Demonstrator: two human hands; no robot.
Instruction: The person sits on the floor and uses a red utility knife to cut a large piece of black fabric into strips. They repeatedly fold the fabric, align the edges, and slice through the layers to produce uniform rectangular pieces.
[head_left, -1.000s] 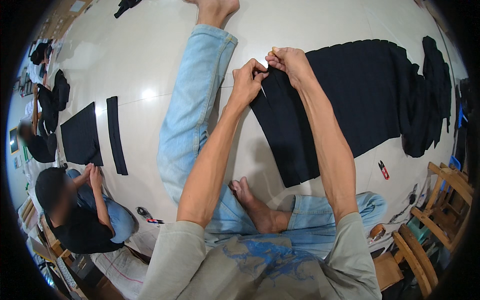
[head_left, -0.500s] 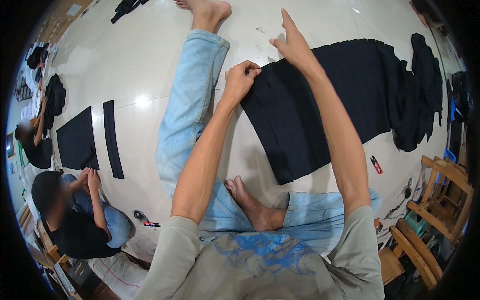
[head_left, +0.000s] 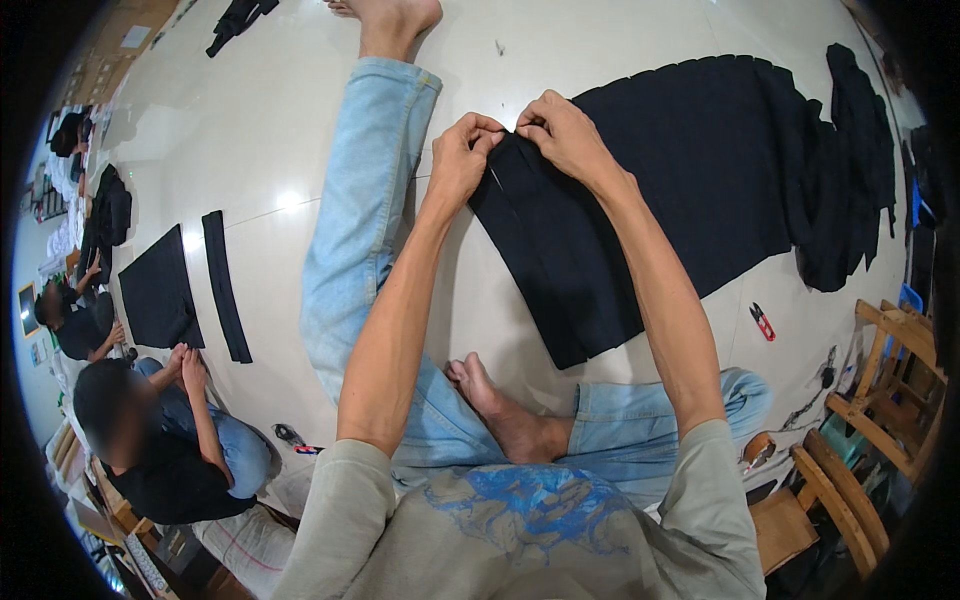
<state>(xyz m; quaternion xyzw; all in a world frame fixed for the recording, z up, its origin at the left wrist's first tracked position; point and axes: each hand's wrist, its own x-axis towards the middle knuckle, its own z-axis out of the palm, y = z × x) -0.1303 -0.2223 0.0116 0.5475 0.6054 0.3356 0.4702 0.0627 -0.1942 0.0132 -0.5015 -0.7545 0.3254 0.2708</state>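
Observation:
A wide spread of black fabric [head_left: 690,170], made up of overlapping pieces, lies on the tiled floor in front of me. Its far left corner is pinched between the fingertips of my left hand [head_left: 462,155]. Close beside it, my right hand [head_left: 565,138] pinches the top edge of the same fabric, thumb and forefinger together. Only a small gap separates the two hands. A narrow slit shows in the cloth below them. The bit of cloth inside each pinch is mostly hidden by the fingers.
Red-handled thread snips [head_left: 762,322] lie right of the fabric, near wooden stools [head_left: 885,390]. More black cloth [head_left: 860,170] is bunched at the far right. On the left, a co-worker [head_left: 150,430] sits by a black panel [head_left: 160,290] and a black strip [head_left: 226,285].
My right hand has come down from above the fabric and now pinches its edge beside my left. The left hand keeps its hold on the corner.

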